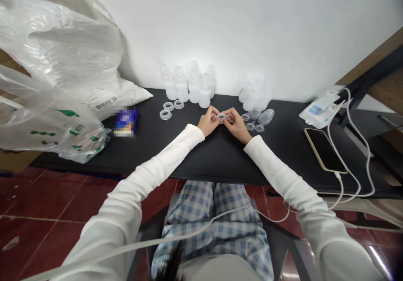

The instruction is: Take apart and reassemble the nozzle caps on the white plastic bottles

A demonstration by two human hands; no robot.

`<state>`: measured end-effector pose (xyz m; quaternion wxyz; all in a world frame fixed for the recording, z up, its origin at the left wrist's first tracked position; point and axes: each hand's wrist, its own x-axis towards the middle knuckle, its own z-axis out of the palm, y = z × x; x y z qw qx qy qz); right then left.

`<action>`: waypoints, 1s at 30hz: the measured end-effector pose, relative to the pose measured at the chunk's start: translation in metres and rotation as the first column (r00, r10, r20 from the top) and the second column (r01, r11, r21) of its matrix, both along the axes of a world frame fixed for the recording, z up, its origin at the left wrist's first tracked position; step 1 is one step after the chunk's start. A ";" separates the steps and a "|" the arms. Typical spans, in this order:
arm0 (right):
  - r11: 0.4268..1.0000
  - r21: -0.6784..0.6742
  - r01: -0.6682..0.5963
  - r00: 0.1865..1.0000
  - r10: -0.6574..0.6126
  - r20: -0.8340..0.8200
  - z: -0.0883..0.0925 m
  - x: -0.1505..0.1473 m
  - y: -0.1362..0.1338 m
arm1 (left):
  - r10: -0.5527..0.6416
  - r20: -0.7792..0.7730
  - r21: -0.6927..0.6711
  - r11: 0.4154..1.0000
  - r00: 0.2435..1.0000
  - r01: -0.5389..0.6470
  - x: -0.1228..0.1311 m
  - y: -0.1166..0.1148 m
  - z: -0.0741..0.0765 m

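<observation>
Above the black table (217,161), left hand (209,122) and right hand (237,126) are pinching a translucent ring (222,114), likely light, best gripped by its rim.

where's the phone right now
In the head view, the phone lies at the right of the black table, just in front of the white-and-blue package, with a white cable plugged into its near end.

You've got one small translucent ring (222,114), round, pale rim, dark opening visible in the middle. Pinched at its sides between your left grip (208,123) and right grip (237,126), over mid-bench (220,159). Fingers hide part of its edge; can't tell if it's touching down.
</observation>
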<state>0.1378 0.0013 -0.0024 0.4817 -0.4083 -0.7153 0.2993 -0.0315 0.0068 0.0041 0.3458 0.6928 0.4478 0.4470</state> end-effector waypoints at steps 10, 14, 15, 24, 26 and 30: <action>0.997 -0.077 0.029 0.995 -0.036 -0.091 -0.001 -0.007 -0.001 | 0.037 -0.012 0.005 0.999 0.999 -0.037 0.003 -0.002 -0.002; 0.999 -0.035 0.041 0.998 -0.042 -0.041 0.004 -0.006 -0.006 | -0.033 0.069 -0.051 0.998 0.997 0.036 0.003 -0.001 -0.002; 0.999 -0.013 0.052 0.998 -0.053 -0.022 0.006 -0.006 -0.007 | -0.050 0.087 -0.063 0.996 0.995 0.056 0.003 -0.001 -0.002; 0.993 0.097 0.070 0.995 -0.077 0.068 0.007 -0.007 -0.008 | -0.044 0.087 -0.021 0.999 0.995 0.046 0.000 -0.001 0.000; 0.998 0.060 0.027 1.000 -0.027 -0.002 0.003 -0.007 -0.006 | -0.026 0.139 -0.030 0.999 0.990 0.031 -0.001 0.002 -0.003; 0.996 -0.089 0.005 0.978 -0.024 -0.209 -0.003 -0.005 -0.001 | -0.035 0.240 0.005 0.999 0.970 0.035 -0.002 0.009 -0.008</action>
